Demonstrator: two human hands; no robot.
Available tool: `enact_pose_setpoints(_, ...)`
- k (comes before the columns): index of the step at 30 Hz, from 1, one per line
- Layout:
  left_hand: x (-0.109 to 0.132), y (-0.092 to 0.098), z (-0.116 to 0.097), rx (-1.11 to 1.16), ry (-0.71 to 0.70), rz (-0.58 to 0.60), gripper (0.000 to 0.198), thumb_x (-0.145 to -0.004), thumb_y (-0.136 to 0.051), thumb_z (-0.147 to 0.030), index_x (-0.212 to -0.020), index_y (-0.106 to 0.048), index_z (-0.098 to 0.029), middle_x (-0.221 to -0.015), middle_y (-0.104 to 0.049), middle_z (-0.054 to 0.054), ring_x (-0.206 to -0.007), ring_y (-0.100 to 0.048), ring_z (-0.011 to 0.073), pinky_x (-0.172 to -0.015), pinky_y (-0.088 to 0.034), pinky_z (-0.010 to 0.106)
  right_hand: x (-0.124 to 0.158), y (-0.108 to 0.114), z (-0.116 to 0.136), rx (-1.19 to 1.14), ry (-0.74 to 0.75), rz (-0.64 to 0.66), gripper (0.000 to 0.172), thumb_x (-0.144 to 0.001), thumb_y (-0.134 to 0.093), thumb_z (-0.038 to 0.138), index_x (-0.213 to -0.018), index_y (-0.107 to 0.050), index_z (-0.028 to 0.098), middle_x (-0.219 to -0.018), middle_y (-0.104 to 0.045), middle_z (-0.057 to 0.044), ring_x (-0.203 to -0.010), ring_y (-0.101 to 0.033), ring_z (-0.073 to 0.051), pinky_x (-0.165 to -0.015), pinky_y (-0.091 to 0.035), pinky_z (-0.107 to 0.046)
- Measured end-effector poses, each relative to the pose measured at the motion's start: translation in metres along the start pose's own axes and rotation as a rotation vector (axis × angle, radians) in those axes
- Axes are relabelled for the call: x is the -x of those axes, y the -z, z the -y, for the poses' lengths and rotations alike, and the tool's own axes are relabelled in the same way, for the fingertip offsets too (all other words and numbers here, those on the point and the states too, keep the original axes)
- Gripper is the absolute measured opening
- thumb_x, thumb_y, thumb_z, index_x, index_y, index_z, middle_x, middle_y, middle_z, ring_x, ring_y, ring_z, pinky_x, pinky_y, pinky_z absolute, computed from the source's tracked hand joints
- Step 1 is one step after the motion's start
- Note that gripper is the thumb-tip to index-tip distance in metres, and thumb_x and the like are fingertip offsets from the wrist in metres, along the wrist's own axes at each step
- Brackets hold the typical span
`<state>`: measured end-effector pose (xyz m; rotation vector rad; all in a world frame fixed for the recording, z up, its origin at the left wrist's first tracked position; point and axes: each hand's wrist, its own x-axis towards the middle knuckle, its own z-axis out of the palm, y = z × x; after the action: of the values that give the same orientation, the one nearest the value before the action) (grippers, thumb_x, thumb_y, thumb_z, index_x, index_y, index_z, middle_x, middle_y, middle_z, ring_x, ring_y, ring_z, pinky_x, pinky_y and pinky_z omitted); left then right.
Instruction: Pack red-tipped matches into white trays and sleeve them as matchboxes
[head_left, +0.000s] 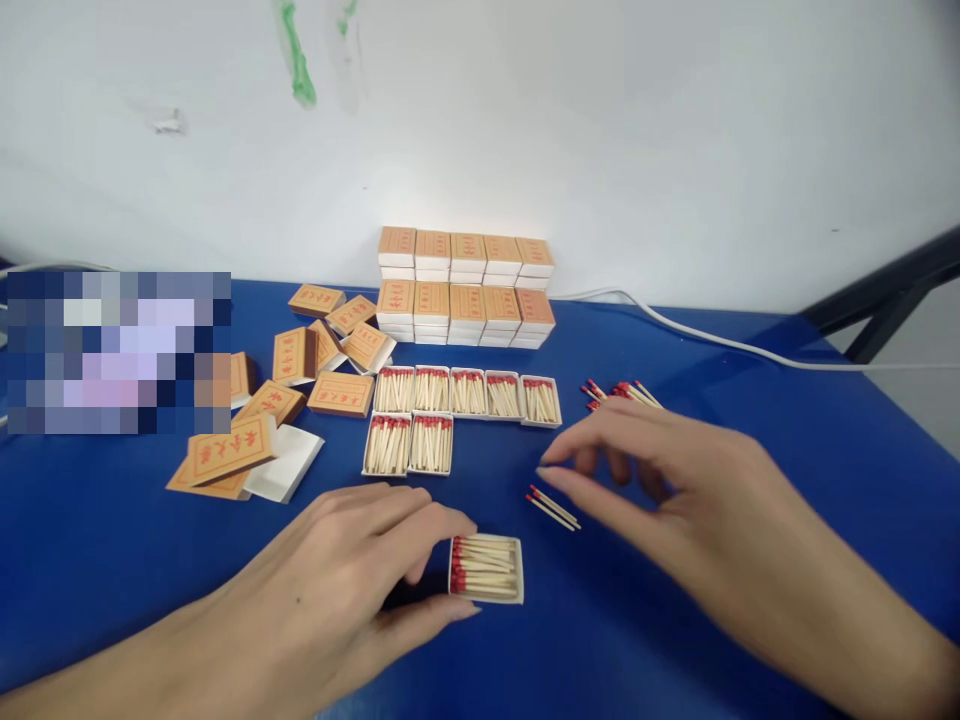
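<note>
My left hand (360, 565) grips the left end of an open matchbox tray (520, 570) between thumb and forefinger. Red-headed matches (484, 565) lie sideways in that tray, their heads toward the hand. To the right, my right hand (667, 480) hovers over the table with thumb and forefinger tips brought together. No match shows between those tips. A few loose matches (553, 508) lie just below them on the blue surface. Behind the right hand is a heap of loose matches (622, 392), partly covered by it.
Two rows of filled trays (431, 445) stand mid-table. Behind them, orange-topped matchboxes (465, 310) are stacked against the white wall (637, 150). Orange matchbox sleeves (232, 450) lie scattered at left, beside a blurred-out patch (120, 350). A white cable (712, 345) runs along the back right.
</note>
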<state>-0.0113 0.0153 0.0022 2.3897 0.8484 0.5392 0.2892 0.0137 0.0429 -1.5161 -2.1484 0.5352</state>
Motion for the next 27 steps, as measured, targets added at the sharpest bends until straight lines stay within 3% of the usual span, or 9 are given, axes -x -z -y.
enact_pose_setpoints(3, 0.0, 0.0, 0.0, 0.022, 0.026, -0.005, 0.021, -0.113, -0.076, -0.027, -0.131, -0.066, -0.03, -0.091, -0.062, -0.008, -0.075, -0.066, 0.0132, -0.067, -0.053, 0.027, 0.0, 0.007, -0.015, 0.109, -0.001, 0.032, 0.016, -0.106, -0.084, 0.042, -0.096, -0.08, 0.029, -0.079, -0.076, 0.001, -0.062, -0.064, -0.019, -0.06, -0.05, -0.034)
enact_pose_setpoints(7, -0.003, -0.001, -0.002, -0.031, -0.014, -0.068, 0.016, -0.116, -0.071, -0.028, -0.131, -0.067, -0.027, -0.089, -0.062, -0.006, -0.075, -0.066, 0.015, -0.07, -0.054, 0.029, 0.01, -0.005, -0.017, 0.183, -0.004, 0.12, 0.014, -0.101, -0.09, 0.035, -0.099, -0.078, 0.028, -0.093, -0.079, -0.001, -0.076, -0.073, -0.022, -0.066, -0.053, -0.035)
enact_pose_setpoints(11, -0.006, -0.003, -0.003, -0.078, -0.061, -0.086, 0.014, -0.12, -0.065, -0.031, -0.132, -0.065, -0.024, -0.084, -0.06, -0.006, -0.075, -0.066, 0.0167, -0.071, -0.055, 0.031, 0.017, -0.016, -0.009, 0.239, 0.101, 0.099, 0.019, -0.112, -0.069, 0.019, -0.094, -0.074, 0.025, -0.092, -0.076, -0.003, -0.079, -0.073, -0.023, -0.073, -0.054, -0.038)
enact_pose_setpoints(15, -0.005, -0.003, -0.002, -0.082, -0.046, -0.074, 0.014, -0.121, -0.062, -0.033, -0.133, -0.064, -0.025, -0.08, -0.055, -0.007, -0.07, -0.064, 0.0157, -0.067, -0.054, 0.029, 0.018, -0.015, -0.008, 0.272, 0.213, 0.108, 0.023, -0.111, -0.062, 0.012, -0.095, -0.073, 0.025, -0.086, -0.073, -0.005, -0.077, -0.07, -0.025, -0.071, -0.052, -0.038)
enact_pose_setpoints(20, -0.001, -0.004, -0.003, -0.137, -0.016, -0.075, 0.022, -0.123, -0.058, -0.04, -0.139, -0.062, -0.026, -0.07, -0.048, -0.011, -0.055, -0.056, 0.0143, -0.058, -0.05, 0.029, 0.016, -0.014, -0.005, 0.189, 0.166, 0.112, 0.019, -0.109, -0.065, 0.012, -0.095, -0.072, 0.024, -0.091, -0.073, -0.004, -0.079, -0.069, -0.023, -0.072, -0.053, -0.038)
enact_pose_setpoints(27, 0.0, -0.005, -0.003, -0.06, 0.015, -0.034, 0.02, -0.114, -0.072, -0.029, -0.132, -0.062, -0.029, -0.071, -0.048, -0.012, -0.054, -0.057, 0.0128, -0.055, -0.046, 0.026, 0.013, -0.029, 0.023, -0.183, 0.166, -0.007, 0.018, -0.102, -0.077, 0.01, -0.091, -0.075, 0.024, -0.084, -0.072, 0.003, -0.075, -0.067, -0.013, -0.067, -0.053, -0.026)
